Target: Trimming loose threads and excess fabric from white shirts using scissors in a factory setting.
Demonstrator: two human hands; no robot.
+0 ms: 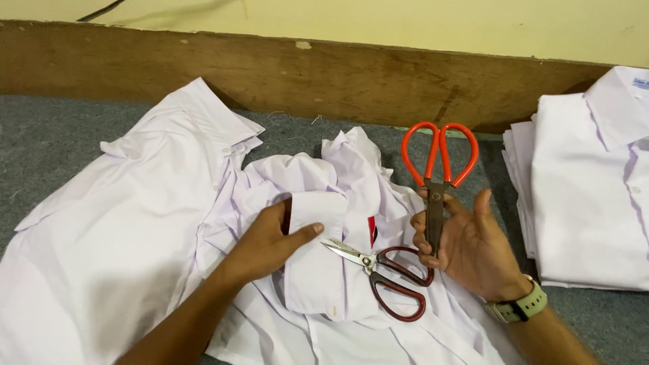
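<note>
My left hand [270, 240] grips the edge of a white shirt cuff [314, 263], thumb on top of the cloth. My right hand [466, 247] holds orange-handled scissors [438, 162] upright by their closed blades, handles pointing away from me. A second pair of scissors with dark red handles [392, 277] lies on the crumpled white shirt [351, 182] between my hands, blades slightly apart and pointing left. A small red and black label [372, 231] shows on the shirt. A pale green watch [524, 304] is on my right wrist.
A large white shirt [128, 223] lies spread at the left. A stack of folded white shirts [595, 189] sits at the right. Grey carpet-like surface [40, 135] lies underneath, with a brown wooden board [304, 74] along the back.
</note>
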